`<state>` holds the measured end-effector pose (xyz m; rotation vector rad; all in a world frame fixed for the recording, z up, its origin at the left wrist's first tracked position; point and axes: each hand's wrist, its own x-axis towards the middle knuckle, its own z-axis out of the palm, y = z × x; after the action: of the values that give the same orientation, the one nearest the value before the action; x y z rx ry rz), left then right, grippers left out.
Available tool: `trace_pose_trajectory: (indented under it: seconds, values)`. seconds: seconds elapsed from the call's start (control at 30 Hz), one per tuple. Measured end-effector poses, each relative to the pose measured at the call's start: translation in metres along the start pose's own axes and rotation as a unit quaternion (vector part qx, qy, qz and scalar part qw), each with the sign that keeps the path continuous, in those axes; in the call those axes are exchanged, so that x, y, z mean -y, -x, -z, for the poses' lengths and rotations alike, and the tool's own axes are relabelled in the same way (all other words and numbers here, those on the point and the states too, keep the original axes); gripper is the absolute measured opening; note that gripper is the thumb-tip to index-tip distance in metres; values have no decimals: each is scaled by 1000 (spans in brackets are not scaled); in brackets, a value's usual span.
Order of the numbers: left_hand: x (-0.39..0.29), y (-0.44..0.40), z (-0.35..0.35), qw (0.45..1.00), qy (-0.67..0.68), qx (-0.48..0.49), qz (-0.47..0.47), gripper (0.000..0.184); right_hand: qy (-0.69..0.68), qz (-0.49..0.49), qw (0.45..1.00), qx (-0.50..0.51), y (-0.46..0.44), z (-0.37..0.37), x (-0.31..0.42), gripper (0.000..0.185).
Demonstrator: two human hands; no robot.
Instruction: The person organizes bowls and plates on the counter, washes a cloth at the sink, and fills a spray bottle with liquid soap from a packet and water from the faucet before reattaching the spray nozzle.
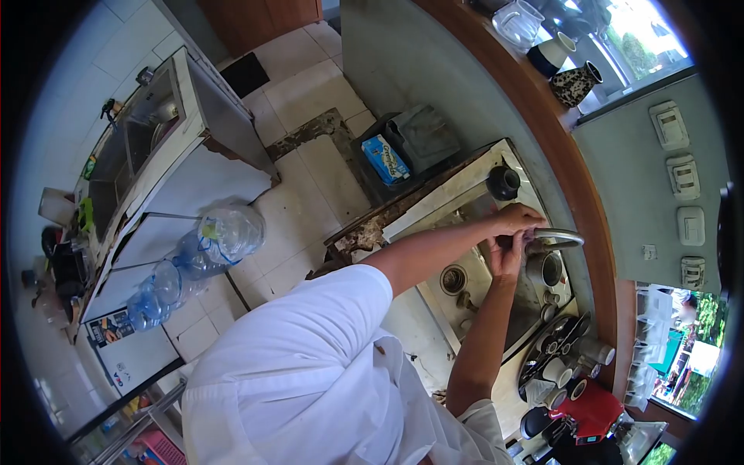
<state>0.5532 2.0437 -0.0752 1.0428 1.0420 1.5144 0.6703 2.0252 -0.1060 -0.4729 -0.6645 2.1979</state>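
Over the sink (479,273), the left hand (518,218) and right hand (506,258) are touching each other at the curved faucet's (564,235) left end; whether they are gripping anything, I cannot tell. A metal container (545,269) is standing just nearer, a dark pot (504,184) farther.

Large bluish plastic bottles (232,232) sit on floor tiles (306,190) beside white cabinet (190,186). Blue packet (385,160) rests against dark container (426,139). Speckled vase (574,84) stands near wooden ledge (601,248). Switch plates (669,125) line wall (628,194). Red appliance (593,409) stands near white cup (555,372).
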Motion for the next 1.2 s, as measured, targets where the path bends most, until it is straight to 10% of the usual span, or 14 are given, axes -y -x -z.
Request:
trace_pose_trajectory:
  seconds: [0.2,0.57,0.77,0.87,1.1,1.17,1.2]
  values:
    - [-44,5,10,960,-138,187,155,48,175,-142,973,-40,-6,19,15,38]
    - [-10,19,-9,917,-391,29,81,45,248,-79,965,-28,-5,61,-15,24]
    - [-19,27,-12,916,-379,-91,94,37,766,15,597,-238,-12,35,-44,37]
    - [-21,21,-15,913,-375,-104,123,38,779,-9,543,-314,-9,12,-47,40]
    - [-12,6,-14,915,-365,-110,130,45,736,-61,588,-329,-2,-2,-32,65]
    - [-3,-3,-4,963,-222,-77,135,59,544,181,817,-60,3,25,-31,75]
    - [-4,-2,2,981,-106,-49,153,63,541,197,814,-76,12,14,-16,75]
